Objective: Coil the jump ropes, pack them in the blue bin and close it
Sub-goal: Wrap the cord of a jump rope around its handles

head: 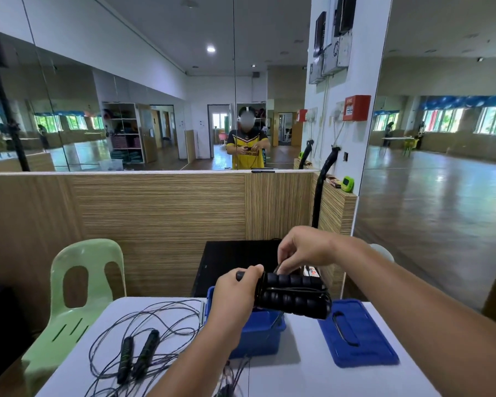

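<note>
At the bottom edge, some thin cords were cut off by the frame, and I could not tell which rope they belonged to. A loose jump rope (139, 353) lay on the white table (298, 371) at the left, its two dark handles side by side in a tangle of cord. The blue bin (259, 335) stood behind the left forearm, which hid most of its opening. Its lid (358, 335) lay flat on the table just beside it at the right.

Above the bin, the left hand (235, 295) had its fingers curled round the left end of the held jump rope (294, 298), whose two black foam handles lay together with cord wound around them. The right hand (305, 250) came from above, its fingertips pinched together on a thin cord at the top of the upper handle. This spot was small and a little blurred.

Farther back stood a green chair (82, 282) at the left and a black box (235, 260) behind the bin, partly hidden by the hands.
</note>
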The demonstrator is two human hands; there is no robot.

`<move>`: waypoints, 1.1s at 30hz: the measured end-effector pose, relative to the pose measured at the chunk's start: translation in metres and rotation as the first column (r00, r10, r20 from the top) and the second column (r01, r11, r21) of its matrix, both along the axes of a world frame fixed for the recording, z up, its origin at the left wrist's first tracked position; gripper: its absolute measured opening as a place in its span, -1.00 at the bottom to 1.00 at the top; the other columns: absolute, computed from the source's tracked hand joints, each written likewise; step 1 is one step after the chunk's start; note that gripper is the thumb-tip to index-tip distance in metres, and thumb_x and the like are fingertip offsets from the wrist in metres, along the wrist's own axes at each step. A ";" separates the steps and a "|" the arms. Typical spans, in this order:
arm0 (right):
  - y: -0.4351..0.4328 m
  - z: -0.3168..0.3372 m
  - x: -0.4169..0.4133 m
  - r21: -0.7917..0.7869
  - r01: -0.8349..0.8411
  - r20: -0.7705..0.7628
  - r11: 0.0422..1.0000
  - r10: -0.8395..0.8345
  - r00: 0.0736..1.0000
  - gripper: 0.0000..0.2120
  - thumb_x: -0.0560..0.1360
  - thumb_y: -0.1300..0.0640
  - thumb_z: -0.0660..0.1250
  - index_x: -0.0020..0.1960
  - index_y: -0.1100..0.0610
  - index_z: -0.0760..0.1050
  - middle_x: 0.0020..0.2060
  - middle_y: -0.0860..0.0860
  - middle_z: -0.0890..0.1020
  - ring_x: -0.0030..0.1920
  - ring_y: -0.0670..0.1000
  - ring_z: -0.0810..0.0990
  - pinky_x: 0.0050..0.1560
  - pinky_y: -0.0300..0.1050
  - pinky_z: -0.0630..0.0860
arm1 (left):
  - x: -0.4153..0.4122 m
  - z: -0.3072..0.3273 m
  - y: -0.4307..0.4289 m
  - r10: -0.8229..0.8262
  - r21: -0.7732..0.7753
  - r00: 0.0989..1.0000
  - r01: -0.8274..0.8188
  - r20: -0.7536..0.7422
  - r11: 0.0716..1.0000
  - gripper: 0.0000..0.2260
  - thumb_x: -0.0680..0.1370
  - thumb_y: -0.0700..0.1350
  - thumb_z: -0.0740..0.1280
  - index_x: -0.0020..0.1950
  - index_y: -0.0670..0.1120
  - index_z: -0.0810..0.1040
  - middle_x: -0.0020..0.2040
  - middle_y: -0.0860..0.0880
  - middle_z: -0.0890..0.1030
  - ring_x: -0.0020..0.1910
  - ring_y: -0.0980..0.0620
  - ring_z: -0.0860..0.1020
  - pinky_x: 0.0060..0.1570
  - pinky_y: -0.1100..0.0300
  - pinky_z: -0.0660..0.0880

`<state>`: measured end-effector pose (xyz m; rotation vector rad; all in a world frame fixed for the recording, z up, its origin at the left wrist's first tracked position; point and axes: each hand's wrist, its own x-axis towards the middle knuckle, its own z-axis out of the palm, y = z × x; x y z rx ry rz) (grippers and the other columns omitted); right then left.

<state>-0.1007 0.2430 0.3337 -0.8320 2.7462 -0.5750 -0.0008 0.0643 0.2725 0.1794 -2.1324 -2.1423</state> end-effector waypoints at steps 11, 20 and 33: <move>-0.034 0.028 0.018 0.156 0.004 -0.259 0.988 0.037 0.965 -0.76 0.56 -0.15 0.38 -0.14 0.00 0.57 -0.20 -0.09 0.59 -0.20 -0.10 0.55 -0.24 -0.17 0.41 | -0.014 -0.012 -0.008 0.064 -0.127 0.998 -0.063 0.003 0.990 -0.75 0.59 0.09 0.35 -0.08 -0.09 0.63 -0.34 0.02 0.60 -0.36 0.04 0.56 -0.36 0.07 0.56; -0.046 0.012 0.043 0.039 0.088 -0.211 0.995 -0.078 0.974 -0.71 0.63 0.09 0.20 -0.04 0.12 0.69 -0.06 -0.03 0.71 -0.11 -0.07 0.65 -0.02 -0.05 0.62 | -0.021 -0.027 -0.011 0.194 -0.071 0.981 -0.192 0.024 0.979 -0.75 0.62 0.04 0.35 -0.03 -0.15 0.60 -0.16 -0.16 0.69 -0.25 -0.11 0.67 -0.48 0.15 0.58; -0.071 -0.072 0.091 -0.573 0.310 0.146 0.759 -0.277 0.950 -0.87 0.62 0.12 0.31 -0.09 0.12 0.51 -0.38 0.05 0.63 -0.47 -0.04 0.59 -0.44 -0.16 0.53 | -0.050 -0.031 -0.013 0.290 0.219 0.950 -0.309 0.115 0.925 -0.70 0.56 0.07 0.39 -0.13 -0.17 0.52 -0.20 -0.15 0.56 -0.25 -0.11 0.53 -0.39 0.12 0.49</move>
